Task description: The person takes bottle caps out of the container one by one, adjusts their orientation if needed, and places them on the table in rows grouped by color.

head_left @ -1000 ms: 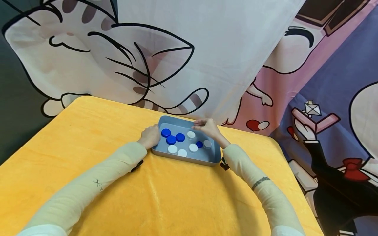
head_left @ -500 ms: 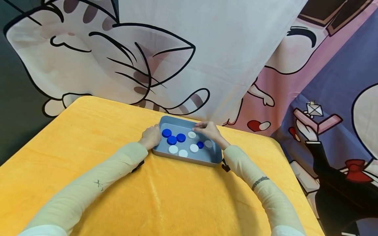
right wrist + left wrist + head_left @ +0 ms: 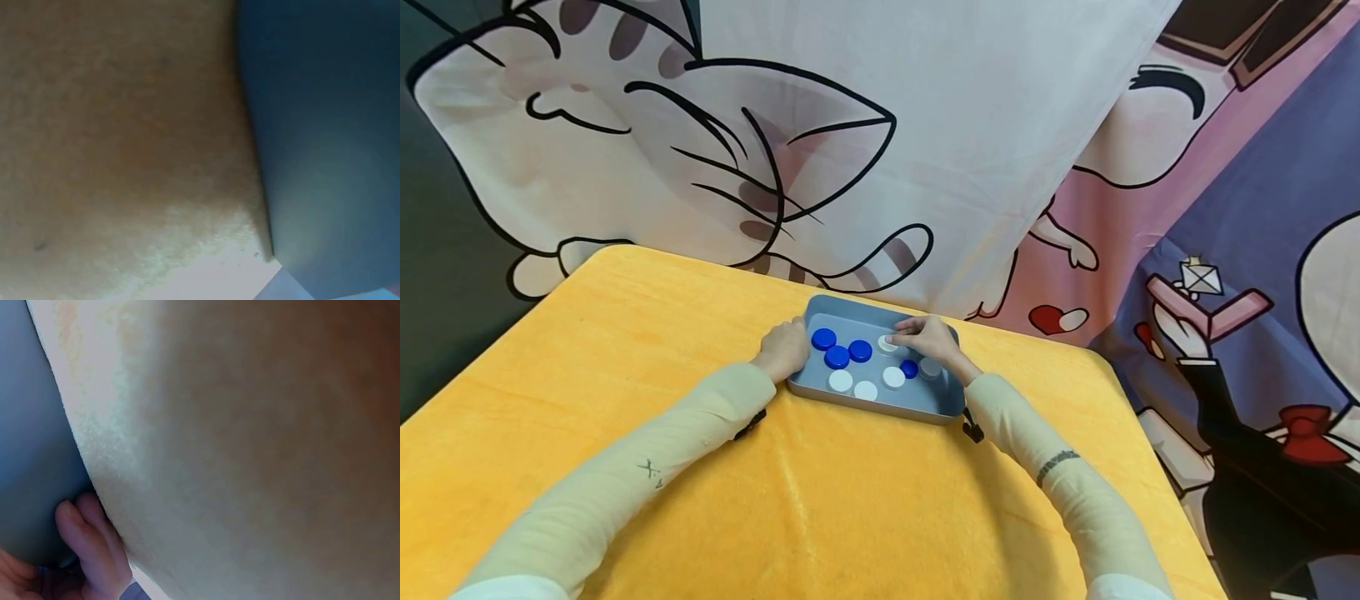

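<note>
A shallow blue-grey tray [image 3: 925,402] lies on the table, with round flat blue and white pieces like bottle caps in it. My left hand [image 3: 782,347] holds the tray's left side; its curled fingers [image 3: 94,544] show against the tray wall in the left wrist view. Over the right half of the tray, my right hand [image 3: 927,338] reaches in from the back right. Its thumb and fingers are extended, the thumb tip overlapping a white cap [image 3: 884,345]. Three larger blue caps [image 3: 837,357] cluster at the left; a smaller blue cap [image 3: 909,369] sits beside another white cap [image 3: 892,377].
Two white caps [image 3: 866,391] lie along the tray's front side, and a greyish-white cap [image 3: 930,367] near its right end. A yellow cloth [image 3: 820,508] covers the table. Behind its far edge hangs a curtain with cartoon prints [image 3: 970,150].
My right hand has lowered from the tray's back rim towards the viewer, its thumb now over the white cap. My left hand stays at the left side.
</note>
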The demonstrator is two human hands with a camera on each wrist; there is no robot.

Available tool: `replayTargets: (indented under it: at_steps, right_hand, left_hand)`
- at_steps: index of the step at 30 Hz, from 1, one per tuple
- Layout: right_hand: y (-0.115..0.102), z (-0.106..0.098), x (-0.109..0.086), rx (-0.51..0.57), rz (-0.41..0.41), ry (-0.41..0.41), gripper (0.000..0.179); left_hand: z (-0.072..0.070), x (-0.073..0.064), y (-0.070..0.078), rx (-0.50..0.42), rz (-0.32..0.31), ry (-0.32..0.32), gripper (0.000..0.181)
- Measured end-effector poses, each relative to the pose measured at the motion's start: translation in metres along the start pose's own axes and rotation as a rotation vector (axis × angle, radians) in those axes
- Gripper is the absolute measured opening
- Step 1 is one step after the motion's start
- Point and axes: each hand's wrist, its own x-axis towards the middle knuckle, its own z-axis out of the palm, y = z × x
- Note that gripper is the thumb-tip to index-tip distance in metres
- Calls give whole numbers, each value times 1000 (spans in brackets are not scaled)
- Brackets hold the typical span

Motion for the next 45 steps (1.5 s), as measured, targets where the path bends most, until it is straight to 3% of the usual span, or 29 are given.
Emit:
replayTargets:
  at_steps: [26,45]
  right_hand:
    - [10,8,1,-73,-97,-33,46]
    - [11,10,1,-74,-105,-9,41]
  left_hand:
    - [0,-1,0,6,3,3,31]
    - [2,1,0,11,2,8,32]
